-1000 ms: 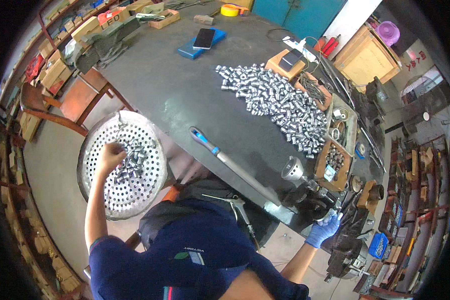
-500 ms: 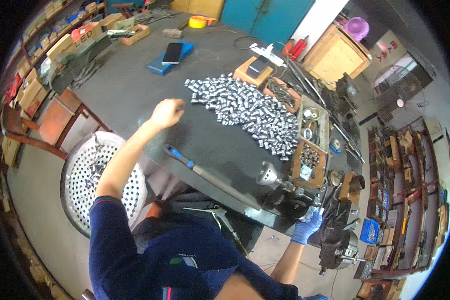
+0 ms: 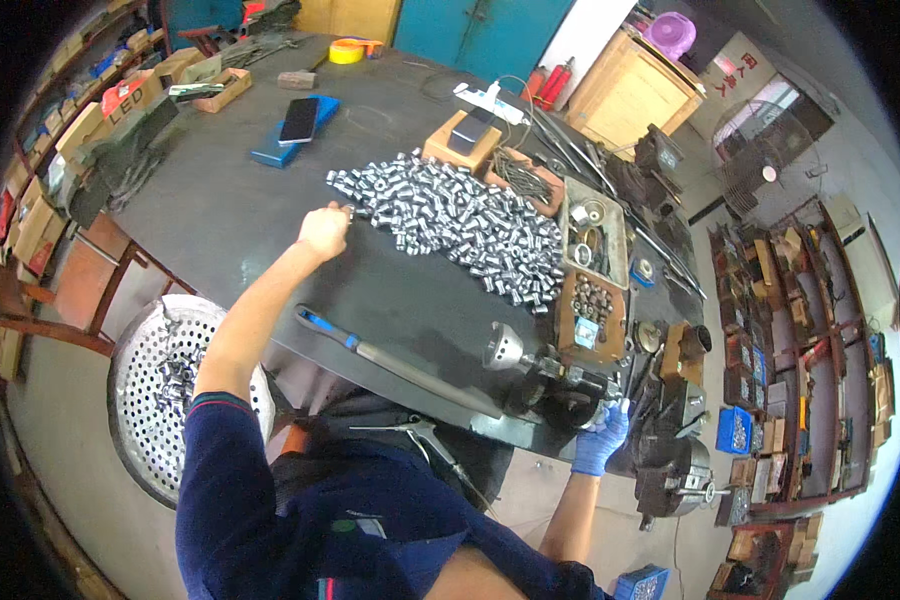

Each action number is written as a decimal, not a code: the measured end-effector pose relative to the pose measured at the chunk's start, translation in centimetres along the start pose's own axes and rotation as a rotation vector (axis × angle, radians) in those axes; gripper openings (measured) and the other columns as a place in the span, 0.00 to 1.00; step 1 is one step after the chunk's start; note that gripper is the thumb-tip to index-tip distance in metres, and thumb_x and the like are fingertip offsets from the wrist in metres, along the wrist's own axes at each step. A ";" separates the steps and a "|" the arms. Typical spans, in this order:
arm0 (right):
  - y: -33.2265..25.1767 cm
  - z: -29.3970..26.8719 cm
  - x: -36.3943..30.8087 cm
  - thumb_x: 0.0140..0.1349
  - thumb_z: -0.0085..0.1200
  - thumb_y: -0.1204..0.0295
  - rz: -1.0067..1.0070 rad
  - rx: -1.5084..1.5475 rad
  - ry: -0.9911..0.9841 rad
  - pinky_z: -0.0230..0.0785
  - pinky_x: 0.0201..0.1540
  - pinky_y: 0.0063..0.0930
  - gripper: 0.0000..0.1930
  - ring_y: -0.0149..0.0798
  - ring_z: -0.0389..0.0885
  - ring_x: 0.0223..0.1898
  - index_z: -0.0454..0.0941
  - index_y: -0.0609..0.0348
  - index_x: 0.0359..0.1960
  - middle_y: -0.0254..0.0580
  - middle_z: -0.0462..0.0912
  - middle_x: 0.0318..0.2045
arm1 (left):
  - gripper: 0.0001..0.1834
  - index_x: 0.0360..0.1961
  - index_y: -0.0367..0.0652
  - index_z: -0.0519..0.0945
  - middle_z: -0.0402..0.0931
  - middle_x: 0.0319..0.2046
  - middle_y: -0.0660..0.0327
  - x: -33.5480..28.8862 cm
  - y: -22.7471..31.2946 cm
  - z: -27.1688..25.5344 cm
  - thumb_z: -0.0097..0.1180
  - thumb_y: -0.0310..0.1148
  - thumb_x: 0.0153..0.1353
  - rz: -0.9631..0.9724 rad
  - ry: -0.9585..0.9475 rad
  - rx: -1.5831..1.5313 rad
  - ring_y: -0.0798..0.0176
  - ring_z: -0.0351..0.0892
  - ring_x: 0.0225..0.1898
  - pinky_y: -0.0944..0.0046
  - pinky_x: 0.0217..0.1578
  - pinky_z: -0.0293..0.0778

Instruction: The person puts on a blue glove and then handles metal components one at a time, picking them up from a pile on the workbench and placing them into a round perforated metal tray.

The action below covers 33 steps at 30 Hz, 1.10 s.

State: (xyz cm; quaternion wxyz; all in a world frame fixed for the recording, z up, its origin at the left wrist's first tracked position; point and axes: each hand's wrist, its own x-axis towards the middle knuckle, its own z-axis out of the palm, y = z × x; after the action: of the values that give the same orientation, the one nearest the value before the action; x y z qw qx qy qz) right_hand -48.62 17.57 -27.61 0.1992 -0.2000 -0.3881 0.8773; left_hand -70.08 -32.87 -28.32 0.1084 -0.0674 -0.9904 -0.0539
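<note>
My bare left hand (image 3: 324, 232) is closed at the near left edge of a heap of small shiny metal sleeves (image 3: 460, 220). A small grey bit shows at its fingertips, but I cannot tell whether it is held or lies in the heap. My right hand (image 3: 600, 440), in a blue glove with pale fingertips, curls at the near end of a dark clamping fixture (image 3: 555, 385) on the table's front edge. What its fingers grip is hidden. A slotted metal cup (image 3: 507, 347) sits at the fixture's left end. A long bar with a blue-and-black handle (image 3: 327, 328) lies along the front edge.
Left of my arm, a perforated round metal seat (image 3: 140, 400) bears several metal parts. A phone (image 3: 298, 120) lies on a blue case at the back. Right of the heap stand a grey tray (image 3: 615, 262) and a wooden box (image 3: 567, 345). A vise (image 3: 673, 480) stands at right.
The whole view has shifted, bringing more of the perforated seat's load into sight. My left hand, still closed, has come nearer the heap's left edge. My right hand stays at the fixture.
</note>
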 end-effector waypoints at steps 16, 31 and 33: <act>-0.1 -1.7 0.3 0.62 0.47 0.56 0.029 0.016 -0.137 0.54 0.08 0.14 0.18 0.22 0.63 0.08 0.76 0.60 0.26 0.29 0.70 0.11 | 0.09 0.38 0.30 0.75 0.77 0.27 0.57 -8.8 17.8 -8.6 0.56 0.21 0.54 0.163 -0.539 -1.765 0.67 0.78 0.27 0.69 0.32 0.74; -4.8 0.2 -3.3 0.65 0.40 0.56 -0.090 -0.027 -0.332 0.51 0.12 0.18 0.22 0.25 0.56 0.09 0.76 0.66 0.30 0.32 0.64 0.08 | 0.08 0.36 0.32 0.76 0.77 0.29 0.61 -8.8 18.0 -9.2 0.55 0.17 0.52 0.331 -0.348 -1.585 0.70 0.76 0.31 0.70 0.36 0.73; -5.6 1.0 -3.0 0.65 0.40 0.56 -0.137 -0.026 -0.357 0.52 0.12 0.18 0.22 0.24 0.56 0.09 0.76 0.65 0.30 0.32 0.64 0.08 | 0.08 0.35 0.33 0.76 0.77 0.29 0.61 -8.6 17.9 -9.5 0.56 0.17 0.52 0.241 -0.495 -1.669 0.70 0.76 0.32 0.70 0.36 0.73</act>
State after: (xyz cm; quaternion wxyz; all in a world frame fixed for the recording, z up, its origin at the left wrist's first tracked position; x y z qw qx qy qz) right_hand -45.55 18.91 -22.12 0.1837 -0.0170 -0.4411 0.8783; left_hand -57.15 -17.39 -19.39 -0.1894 -0.2387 -0.6089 -0.7324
